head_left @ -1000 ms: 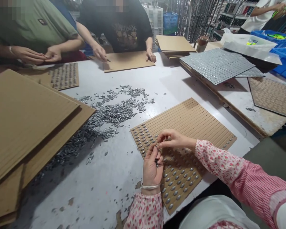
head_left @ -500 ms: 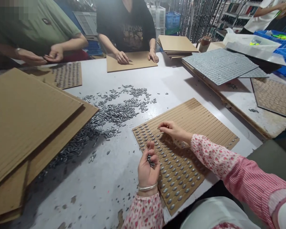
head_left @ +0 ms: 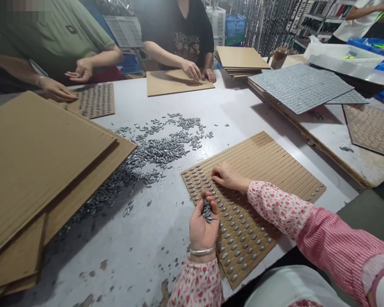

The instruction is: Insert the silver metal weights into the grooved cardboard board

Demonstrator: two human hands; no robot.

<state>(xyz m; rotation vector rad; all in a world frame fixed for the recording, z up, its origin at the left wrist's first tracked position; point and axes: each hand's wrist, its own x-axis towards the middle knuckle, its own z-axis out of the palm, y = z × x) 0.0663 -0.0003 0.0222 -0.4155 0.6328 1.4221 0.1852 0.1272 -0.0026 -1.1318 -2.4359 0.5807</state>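
Observation:
My left hand is cupped palm up at the near left edge of a grooved cardboard sheet. Its fingers curl around a handful of small grey spindle-shaped pieces, which look like fishing sinkers. Over the sheet, my right hand has its thumb and fingers pinched together, fingertips down at the grooves. Whatever the pinch contains is hidden. Rows of the same grey pieces lie in the grooves on the sheet's left and near side. Bare grooves show across most of the far right part.
A loose heap of grey pieces spreads over the white table. Stacked cardboard overhangs the left side. Across the table, two people work at cardboard sheets. Grey-filled sheets rest on a side table at right.
My right hand has lowered its fingertips to the sheet, with fingers more tightly pinched. My left fingers have opened slightly, showing more grey pieces. Across the table, the co-workers' hands have shifted.

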